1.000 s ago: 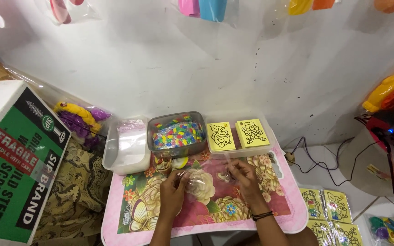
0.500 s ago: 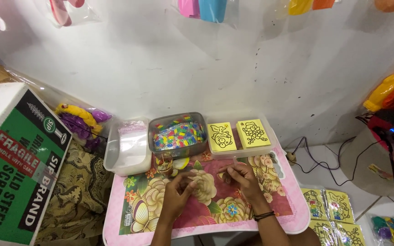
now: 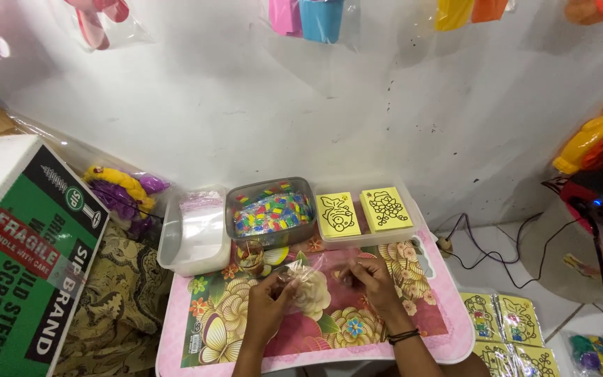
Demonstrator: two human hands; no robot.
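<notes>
- Clear plastic bag (image 3: pixel 315 274): one, small, held between both hands above the middle of the table; its contents cannot be made out.
- Floral-printed table (image 3: pixel 413 328): one, pink-rimmed, set against a white wall.
- Cardboard box (image 3: pixel 15 258): one, green and white, standing left of the table, tilted.
- White plastic tub (image 3: pixel 193 241): one, at the table's back left corner, holding a stack of clear zip bags.
- Grey tray (image 3: pixel 271 211): one, just right of the tub, filled with many small multicoloured pieces; too small to count.
- Yellow picture cards with black line drawings: two, side by side at the table's back right (image 3: pixel 337 214) (image 3: pixel 384 209); at least four more lie on the floor (image 3: pixel 504 324) to the right.
- Left hand (image 3: pixel 268 301): fingers closed, pinching the bag's left edge.
- Right hand (image 3: pixel 375 283): fingers closed on the bag's right edge; one dark band on the wrist.
</notes>
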